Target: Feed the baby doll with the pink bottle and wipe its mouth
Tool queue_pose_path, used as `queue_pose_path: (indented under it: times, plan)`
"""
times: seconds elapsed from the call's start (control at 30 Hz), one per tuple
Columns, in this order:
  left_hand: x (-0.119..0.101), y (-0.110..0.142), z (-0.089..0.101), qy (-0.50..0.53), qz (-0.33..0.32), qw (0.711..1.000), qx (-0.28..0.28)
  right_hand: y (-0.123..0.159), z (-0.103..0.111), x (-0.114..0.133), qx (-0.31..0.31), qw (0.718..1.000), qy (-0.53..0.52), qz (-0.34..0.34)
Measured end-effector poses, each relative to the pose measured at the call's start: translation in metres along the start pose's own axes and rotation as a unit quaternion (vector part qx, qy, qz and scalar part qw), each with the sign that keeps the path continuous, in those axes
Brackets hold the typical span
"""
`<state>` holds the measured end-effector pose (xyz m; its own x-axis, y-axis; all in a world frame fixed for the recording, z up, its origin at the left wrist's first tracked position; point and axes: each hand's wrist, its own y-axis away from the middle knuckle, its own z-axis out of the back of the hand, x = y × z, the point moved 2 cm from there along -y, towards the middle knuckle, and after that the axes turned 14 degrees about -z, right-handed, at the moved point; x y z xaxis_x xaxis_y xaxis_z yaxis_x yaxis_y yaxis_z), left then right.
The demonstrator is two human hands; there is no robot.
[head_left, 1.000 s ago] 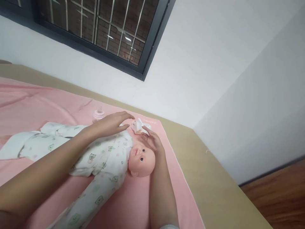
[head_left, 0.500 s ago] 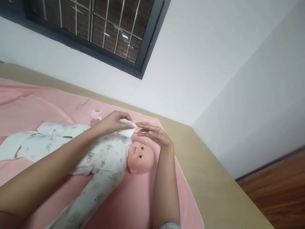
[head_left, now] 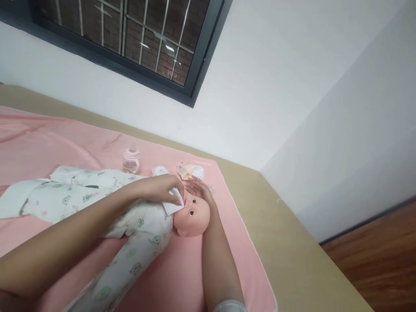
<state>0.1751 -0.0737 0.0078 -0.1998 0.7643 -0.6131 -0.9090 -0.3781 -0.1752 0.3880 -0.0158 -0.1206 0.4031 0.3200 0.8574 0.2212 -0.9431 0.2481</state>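
Note:
A baby doll (head_left: 192, 216) in a white printed sleepsuit lies on a pink blanket (head_left: 39, 143), head to the right. My left hand (head_left: 160, 190) pinches a white wipe (head_left: 172, 204) and presses it against the doll's mouth and chin. My right hand (head_left: 200, 190) rests on the far side of the doll's head, fingers stretched out flat against its forehead. Both forearms reach in from the bottom of the view.
A small pink baby bottle (head_left: 131, 159) stands on the blanket behind the doll. A wipe packet with crumpled white wipes (head_left: 189, 170) lies near the blanket's far right corner. The tan mattress (head_left: 292, 255) edge runs right; wall and barred window (head_left: 130, 39) lie beyond.
My left hand took a white wipe from the packet and brought it down onto the doll's mouth. My right hand moved from the packet to the doll's forehead.

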Motion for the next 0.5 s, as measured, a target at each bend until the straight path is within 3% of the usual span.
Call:
queue_pose_path:
  times: [0.5]
  plan:
    - [-0.0071, -0.0002, -0.0064, -0.118, 0.057, 0.991, -0.008, 0.001, 0.0, -0.0064, -0.011, 0.999, 0.044, 0.005]
